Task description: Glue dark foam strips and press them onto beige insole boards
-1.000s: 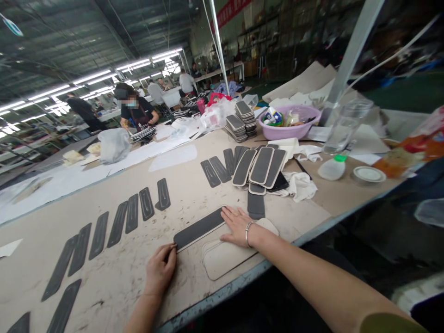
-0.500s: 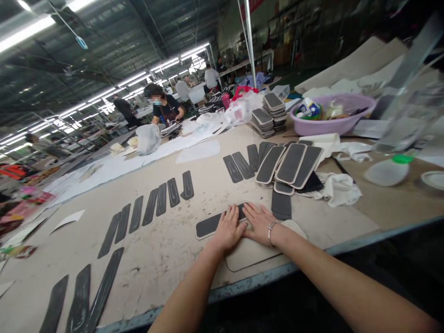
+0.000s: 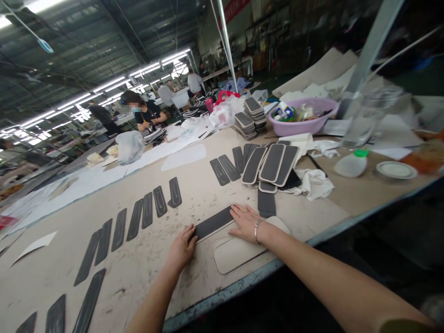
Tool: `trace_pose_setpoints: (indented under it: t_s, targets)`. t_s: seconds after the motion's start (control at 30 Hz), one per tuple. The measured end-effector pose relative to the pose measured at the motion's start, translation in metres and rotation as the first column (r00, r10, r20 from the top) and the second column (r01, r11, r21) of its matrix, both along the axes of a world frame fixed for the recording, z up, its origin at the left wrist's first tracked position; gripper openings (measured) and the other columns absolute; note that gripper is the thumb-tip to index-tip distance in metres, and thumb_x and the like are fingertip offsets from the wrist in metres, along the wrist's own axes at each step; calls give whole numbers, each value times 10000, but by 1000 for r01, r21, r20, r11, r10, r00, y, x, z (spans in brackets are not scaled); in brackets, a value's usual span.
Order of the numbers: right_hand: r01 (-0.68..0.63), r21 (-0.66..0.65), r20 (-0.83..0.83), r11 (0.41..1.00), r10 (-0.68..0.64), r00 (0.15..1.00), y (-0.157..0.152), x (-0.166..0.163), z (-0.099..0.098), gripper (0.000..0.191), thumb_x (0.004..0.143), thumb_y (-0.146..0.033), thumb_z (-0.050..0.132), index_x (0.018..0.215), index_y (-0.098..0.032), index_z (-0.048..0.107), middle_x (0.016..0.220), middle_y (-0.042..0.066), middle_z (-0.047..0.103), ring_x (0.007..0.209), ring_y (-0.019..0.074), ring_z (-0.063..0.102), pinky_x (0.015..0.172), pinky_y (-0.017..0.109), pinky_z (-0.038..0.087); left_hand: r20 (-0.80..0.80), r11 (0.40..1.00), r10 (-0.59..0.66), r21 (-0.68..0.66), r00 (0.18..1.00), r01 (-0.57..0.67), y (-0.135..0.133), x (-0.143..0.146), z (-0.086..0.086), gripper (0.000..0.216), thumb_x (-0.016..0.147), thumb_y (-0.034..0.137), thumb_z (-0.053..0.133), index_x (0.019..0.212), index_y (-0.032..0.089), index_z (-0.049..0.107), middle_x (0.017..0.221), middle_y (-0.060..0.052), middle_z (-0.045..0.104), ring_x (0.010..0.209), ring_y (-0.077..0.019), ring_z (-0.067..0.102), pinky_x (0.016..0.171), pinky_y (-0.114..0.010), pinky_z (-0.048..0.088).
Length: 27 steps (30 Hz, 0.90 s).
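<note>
A long dark grey panel with a pale border lies flat on the worktable in front of me. My left hand touches its left end, fingers stretched over the edge and thumb apart. On the panel's right end my right hand, with a bracelet at the wrist, rests flat with fingers extended. Below the right hand are pale rounded pieces, partly covered by it. A dark strip lies just beyond that hand.
Several shiny dark strips lie in a row on the left. Bordered panels are heaped beyond my right hand, near a white cloth. Stacked panels, a purple basin and a plastic bottle stand farther back. A co-worker works across the table.
My left hand has slid left along the panel to its left end, away from the right hand. The right hand stays on the right part. The camera view has shifted right.
</note>
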State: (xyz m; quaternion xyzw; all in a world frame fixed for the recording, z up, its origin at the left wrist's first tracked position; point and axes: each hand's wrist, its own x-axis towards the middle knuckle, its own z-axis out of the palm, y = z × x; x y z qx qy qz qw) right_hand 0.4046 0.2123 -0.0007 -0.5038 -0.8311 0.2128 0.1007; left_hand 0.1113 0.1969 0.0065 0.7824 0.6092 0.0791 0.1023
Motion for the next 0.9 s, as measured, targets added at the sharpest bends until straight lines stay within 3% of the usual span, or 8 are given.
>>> trace_pose_setpoints:
  t_s: [0.07, 0.2, 0.3, 0.37, 0.53, 0.67, 0.8, 0.9]
  targets:
    - [16, 44, -37, 999, -14, 999, 2, 3, 1, 701, 803, -547, 481, 1343, -107, 408, 1449, 159, 295, 1347, 267, 214, 1093, 428, 149, -2, 998, 65, -10, 998, -65, 13, 3, 8, 435, 770, 342, 523, 1150, 136, 561, 1191, -152, 586, 1110, -263, 548, 960, -426, 412]
    - [108, 79, -124, 991, -97, 988, 7, 13, 3, 649, 791, -372, 564, 1342, -76, 390, 1423, 185, 325, 1313, 249, 289, 1074, 340, 218, -27, 964, 169, -205, 985, -171, 32, 6, 27, 520, 611, 379, 657, 1056, 123, 581, 989, -130, 629, 881, -250, 614, 757, -352, 478]
    - [180, 9, -223, 984, -174, 959, 13, 18, 5, 681, 788, -330, 573, 1376, -84, 333, 1408, 187, 345, 1284, 247, 337, 1049, 340, 265, -51, 949, 182, -253, 982, -189, 35, 10, 38, 372, 557, 395, 683, 837, 159, 616, 728, -45, 626, 694, -222, 607, 609, -306, 456]
    - [226, -43, -305, 973, -228, 925, 17, 20, 6, 694, 775, -349, 592, 1371, -98, 342, 1373, 173, 403, 1247, 245, 390, 1021, 336, 306, 65, 941, 198, -293, 978, -171, 30, 15, 45, 290, 602, 421, 651, 753, 178, 602, 663, -9, 609, 656, -199, 593, 585, -283, 442]
    - [338, -130, -407, 932, -361, 839, 29, 22, 11, 540, 788, -425, 572, 1248, -152, 503, 1162, 103, 605, 1051, 222, 560, 874, 303, 424, 447, 906, 264, -419, 855, -61, 9, 24, 60, 376, 724, 509, 572, 895, 180, 634, 823, -19, 668, 777, -198, 611, 674, -282, 474]
    - [414, -177, -473, 893, -446, 760, 32, 33, 24, 318, 855, -396, 494, 1064, -199, 630, 933, 20, 690, 846, 155, 625, 722, 232, 455, 529, 880, 336, -470, 779, -60, -1, 30, 69, 422, 726, 521, 583, 960, 177, 654, 913, -45, 687, 869, -224, 620, 770, -320, 488]
    - [477, -150, -542, 866, -476, 693, 31, 50, 42, 271, 876, -368, 463, 851, -209, 680, 772, -19, 683, 732, 124, 617, 648, 200, 427, 596, 863, 424, -494, 681, -105, -8, 46, 70, 452, 685, 560, 606, 897, 167, 675, 876, -53, 693, 823, -228, 637, 736, -331, 509]
    - [540, -109, -572, 835, -497, 653, 28, 63, 51, 239, 856, -344, 500, 779, -205, 678, 742, -12, 673, 725, 131, 604, 663, 209, 409, 608, 892, 403, -430, 684, -143, -12, 65, 65, 443, 656, 565, 626, 820, 159, 690, 796, -68, 694, 772, -236, 644, 695, -346, 523]
